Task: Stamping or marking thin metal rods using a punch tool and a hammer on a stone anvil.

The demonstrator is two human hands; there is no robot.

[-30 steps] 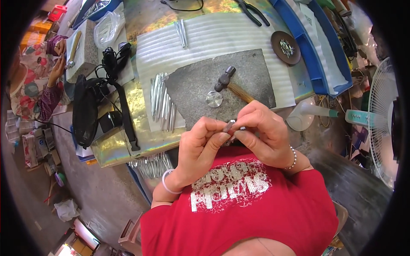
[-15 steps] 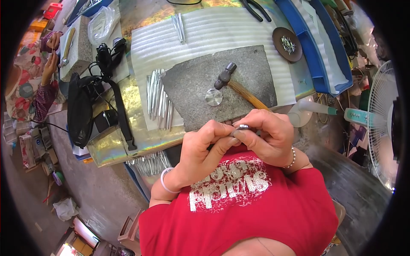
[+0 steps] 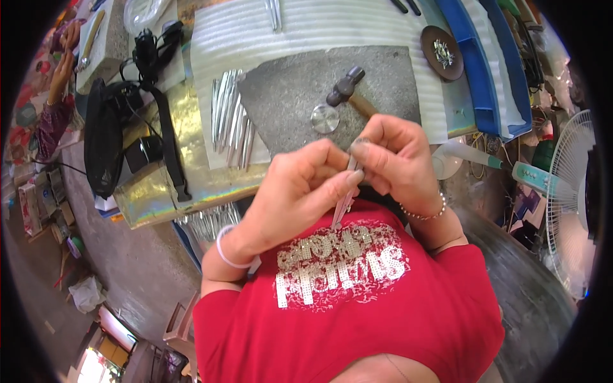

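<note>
Slim metal piece [image 3: 344, 205] was up in the air btwn both hands, in front of the red shirt [image 3: 348, 335], off the bench [image 3: 201, 172]. From my end: L hand [image 3: 297, 182] had thumb + index pinching it from the 8 o'clock side; R hand [image 3: 397, 153] pinched its top end from approx. 2 o'clock. Neither was spread. Other R fingers were curled; couldn't tell if they touched it.

Change: half a sec earlier I only got a short dark bit by the R thumb, rest hidden. By this frame two thin legs hung clear twd 6–7 o'clock against the shirt's print [image 3: 341, 262]. View had tilted too, so bench stuff sat higher in frame; slab, disc + hammer looked unmoved rel. to each other.

My read: piece got turned/regripped mid-air, i.e. a handling step, no hammering at that pt. Couldn't tell if the legs joined at top; fingers blocked it.

Nearby: stone slab [image 3: 281, 92] at 12 o'clock, w/ silver disc [image 3: 325, 119] at 11 and hammer [image 3: 345, 87] at 12, handle partly behind R hand. Bundle of metal strips [image 3: 233, 121] at 10, brown dish [image 3: 428, 48] w/ small metal bits [image 3: 444, 55] at 1.
</note>
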